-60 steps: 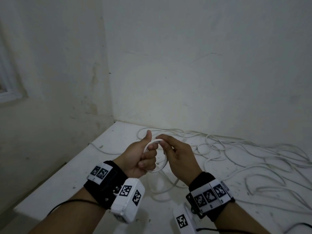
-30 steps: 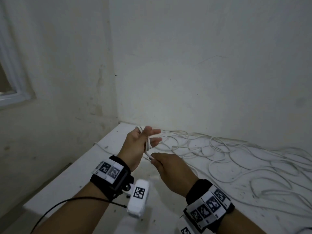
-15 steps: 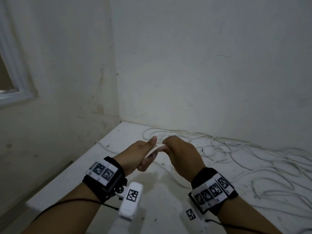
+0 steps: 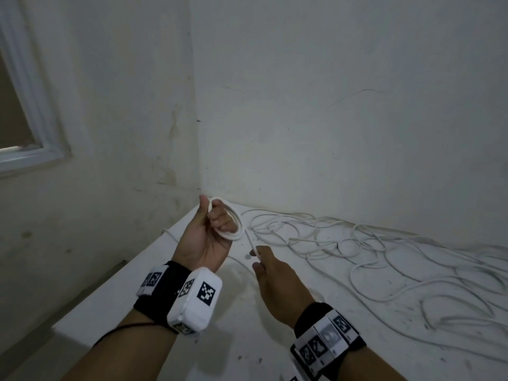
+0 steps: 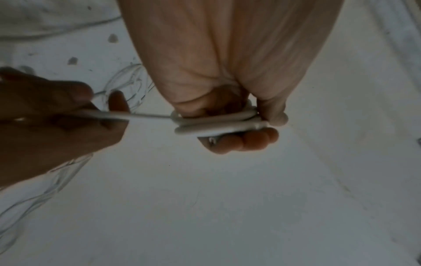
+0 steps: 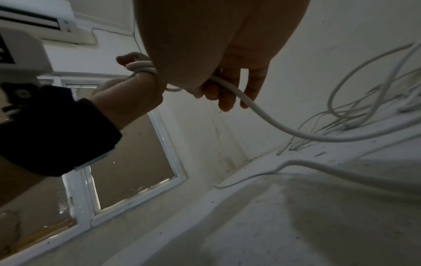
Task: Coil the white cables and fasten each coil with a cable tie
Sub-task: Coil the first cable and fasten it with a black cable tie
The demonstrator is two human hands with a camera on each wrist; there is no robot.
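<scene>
Head cam: my left hand (image 4: 208, 237) is raised over the table (image 4: 247, 312), fingers curled round a small coil (image 4: 229, 222) of white cable, thumb up. My right hand (image 4: 277, 279) sits lower & just right of it, pinching the cable strand (image 4: 251, 242) that runs off the coil. Loose cables (image 4: 371, 251) are strewn over the table's right side by the wall (image 4: 330, 105).

L wrist cam: coil (image 5: 216, 122) has several loops, held between thumb & fingertips (image 5: 248, 140); strand taut toward right hand (image 5: 52, 122).

R wrist cam: right hand (image 6: 227, 86) fingers wrapped on the strand (image 6: 262, 111); left hand (image 6: 127, 93) w/ coil (image 6: 142, 67) behind. Window (image 6: 127, 162) beyond.
</scene>
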